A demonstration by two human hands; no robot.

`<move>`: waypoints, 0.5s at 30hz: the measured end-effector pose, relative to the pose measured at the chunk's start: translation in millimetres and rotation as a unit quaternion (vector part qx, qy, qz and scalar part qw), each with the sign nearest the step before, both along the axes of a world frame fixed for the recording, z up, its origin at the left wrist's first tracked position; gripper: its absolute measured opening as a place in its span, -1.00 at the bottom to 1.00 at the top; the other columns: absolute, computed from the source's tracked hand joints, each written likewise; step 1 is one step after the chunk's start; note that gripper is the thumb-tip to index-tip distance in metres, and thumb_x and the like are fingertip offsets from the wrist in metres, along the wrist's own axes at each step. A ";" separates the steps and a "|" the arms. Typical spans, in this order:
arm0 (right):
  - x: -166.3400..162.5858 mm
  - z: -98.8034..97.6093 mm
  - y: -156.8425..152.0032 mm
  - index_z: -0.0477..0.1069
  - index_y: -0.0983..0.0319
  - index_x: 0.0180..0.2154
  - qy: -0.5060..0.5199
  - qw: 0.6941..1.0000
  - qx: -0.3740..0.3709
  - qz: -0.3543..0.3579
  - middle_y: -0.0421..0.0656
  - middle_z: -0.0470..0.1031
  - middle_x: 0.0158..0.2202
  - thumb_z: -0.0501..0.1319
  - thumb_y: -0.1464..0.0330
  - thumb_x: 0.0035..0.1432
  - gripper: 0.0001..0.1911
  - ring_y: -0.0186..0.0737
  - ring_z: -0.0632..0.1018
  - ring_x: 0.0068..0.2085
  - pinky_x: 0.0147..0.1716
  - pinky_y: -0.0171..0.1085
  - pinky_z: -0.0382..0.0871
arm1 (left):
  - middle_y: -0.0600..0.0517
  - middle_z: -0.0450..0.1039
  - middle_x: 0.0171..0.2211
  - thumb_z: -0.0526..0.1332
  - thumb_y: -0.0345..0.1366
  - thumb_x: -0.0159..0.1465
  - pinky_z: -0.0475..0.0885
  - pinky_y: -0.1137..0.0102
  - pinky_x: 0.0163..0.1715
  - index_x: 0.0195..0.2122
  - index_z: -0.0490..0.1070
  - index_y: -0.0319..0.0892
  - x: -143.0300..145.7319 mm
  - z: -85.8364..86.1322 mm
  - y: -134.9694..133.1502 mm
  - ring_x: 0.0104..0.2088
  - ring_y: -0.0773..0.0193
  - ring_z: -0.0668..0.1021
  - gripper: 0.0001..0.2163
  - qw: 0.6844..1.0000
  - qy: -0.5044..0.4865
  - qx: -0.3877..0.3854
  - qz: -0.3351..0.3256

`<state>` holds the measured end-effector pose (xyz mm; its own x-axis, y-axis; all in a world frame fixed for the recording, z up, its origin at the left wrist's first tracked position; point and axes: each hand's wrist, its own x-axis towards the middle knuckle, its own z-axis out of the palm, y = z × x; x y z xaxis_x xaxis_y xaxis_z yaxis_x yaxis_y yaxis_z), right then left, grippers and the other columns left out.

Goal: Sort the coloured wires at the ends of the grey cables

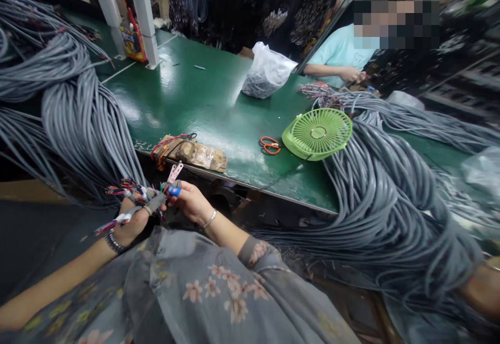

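Note:
My left hand (135, 220) is closed around several grey cable ends (158, 202), whose stripped coloured wires (127, 185) fan out beyond the fingers. A further stripped end (111, 225) pokes out over the wrist side. Close against it, my right hand (191, 201) is pinched at the wire ends. A small pale pink two-pronged tool (175, 173) sticks up from its fingers; its exact kind is unclear. Something blue (174, 191) wraps or lies at the right thumb. The fingertips partly hide the wires between both hands.
Thick grey cable bundles (84, 99) hang over the green table (187, 99) at left, with another bundle (375, 177) at right. On the table are a wooden block (211, 157), orange-handled scissors (270, 145), a green fan (318, 131) and a plastic bag (267, 71). A person (332, 55) works opposite.

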<state>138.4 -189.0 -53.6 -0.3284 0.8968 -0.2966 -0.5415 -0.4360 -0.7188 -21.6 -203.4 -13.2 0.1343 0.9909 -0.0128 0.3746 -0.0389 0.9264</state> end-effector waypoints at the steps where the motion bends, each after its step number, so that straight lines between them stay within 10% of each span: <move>1: 0.0 -0.4 0.6 0.52 0.26 -0.44 -0.004 1.000 -0.001 -0.001 -0.24 0.47 -0.51 0.58 0.26 -0.25 -0.63 -0.42 0.34 -0.52 -0.47 -0.35 0.28 | 0.03 0.60 -0.62 0.27 -0.09 0.07 0.51 0.31 -0.36 -0.65 0.54 -0.06 0.7 3.0 -0.1 -0.51 0.14 0.60 -0.76 1.000 0.002 -0.001 -0.004; 15: -7.7 -3.2 -0.2 0.44 0.25 -0.52 -0.047 0.997 0.018 -0.050 -0.29 0.46 -0.57 0.61 0.22 -0.39 -0.55 -0.43 0.38 -0.54 -0.50 -0.38 0.26 | 0.00 0.58 -0.63 0.23 -0.03 0.08 0.55 0.30 -0.40 -0.69 0.53 -0.03 -3.0 3.5 4.2 -0.54 0.12 0.57 -0.70 0.998 0.037 0.026 -0.043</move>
<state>130.7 -189.2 -56.7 -0.2083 0.9347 -0.2880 -0.5106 -0.3551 -0.7831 -24.6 -199.2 -9.7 0.2193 0.9754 0.0245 0.4347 -0.1201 0.8925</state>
